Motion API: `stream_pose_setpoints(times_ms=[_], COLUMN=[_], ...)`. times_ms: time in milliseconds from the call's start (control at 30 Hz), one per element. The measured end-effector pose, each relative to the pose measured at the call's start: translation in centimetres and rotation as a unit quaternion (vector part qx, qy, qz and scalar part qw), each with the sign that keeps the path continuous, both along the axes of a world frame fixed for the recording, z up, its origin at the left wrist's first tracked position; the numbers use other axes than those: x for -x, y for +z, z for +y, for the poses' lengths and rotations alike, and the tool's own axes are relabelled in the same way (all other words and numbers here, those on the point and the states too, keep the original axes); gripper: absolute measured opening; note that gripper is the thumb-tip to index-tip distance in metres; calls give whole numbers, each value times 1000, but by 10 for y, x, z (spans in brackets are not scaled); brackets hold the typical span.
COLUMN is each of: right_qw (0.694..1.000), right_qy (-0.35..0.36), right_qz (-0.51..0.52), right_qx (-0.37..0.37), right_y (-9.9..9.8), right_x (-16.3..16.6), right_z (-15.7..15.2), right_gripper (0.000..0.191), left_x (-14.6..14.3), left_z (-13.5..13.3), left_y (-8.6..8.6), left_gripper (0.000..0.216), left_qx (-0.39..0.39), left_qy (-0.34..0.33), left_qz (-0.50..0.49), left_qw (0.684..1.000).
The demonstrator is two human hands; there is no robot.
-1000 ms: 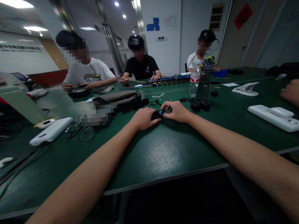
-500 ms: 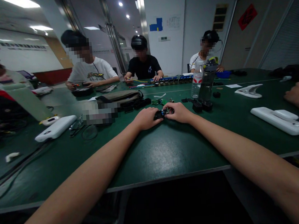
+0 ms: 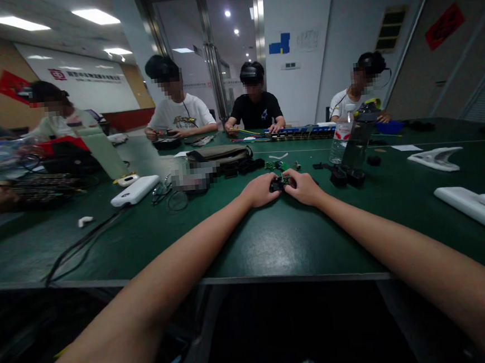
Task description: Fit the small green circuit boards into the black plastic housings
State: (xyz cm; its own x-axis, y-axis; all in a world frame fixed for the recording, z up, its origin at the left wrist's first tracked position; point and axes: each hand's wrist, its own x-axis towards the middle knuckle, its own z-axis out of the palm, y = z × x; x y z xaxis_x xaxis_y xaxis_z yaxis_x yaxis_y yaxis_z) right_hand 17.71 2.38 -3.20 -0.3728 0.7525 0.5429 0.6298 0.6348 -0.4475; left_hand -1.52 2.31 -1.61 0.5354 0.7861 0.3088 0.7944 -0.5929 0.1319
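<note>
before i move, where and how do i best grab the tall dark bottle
Likely the tall dark bottle mid-body, with the right hand, from the right: it stands on end, the clear bottle crowds its left side, and black blocks sit low in front.

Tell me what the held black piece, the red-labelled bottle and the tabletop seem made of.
Black piece: probably hard plastic, from its solid dark colour; too small to judge its finish.
Red-labelled bottle: likely clear, glossy plastic, since the background shows through it.
Tabletop: semi-gloss green covering, perhaps laminate or rubber, shown by its soft patch of reflected light.
</note>
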Motion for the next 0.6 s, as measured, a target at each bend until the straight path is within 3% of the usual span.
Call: stream_pose_setpoints(times_ms=[200, 400, 600], right_qw=[998, 999, 1000], right_qy=[-34, -15, 23], right_qz=[-15, 13, 15], right_qx=[-42, -43, -2], right_y=[-4, 0, 11], right_x=[-2, -8, -20], right_z=[-1, -1, -6], right_gripper=[29, 29, 29], left_x=[-3, -4, 2], left_z=[11, 9, 4], left_y=[-1, -1, 2], left_gripper=[41, 46, 54], left_qx=[31, 48, 55], left_qy=[17, 40, -32], left_qz=[21, 1, -49], left_qw=[999, 998, 997])
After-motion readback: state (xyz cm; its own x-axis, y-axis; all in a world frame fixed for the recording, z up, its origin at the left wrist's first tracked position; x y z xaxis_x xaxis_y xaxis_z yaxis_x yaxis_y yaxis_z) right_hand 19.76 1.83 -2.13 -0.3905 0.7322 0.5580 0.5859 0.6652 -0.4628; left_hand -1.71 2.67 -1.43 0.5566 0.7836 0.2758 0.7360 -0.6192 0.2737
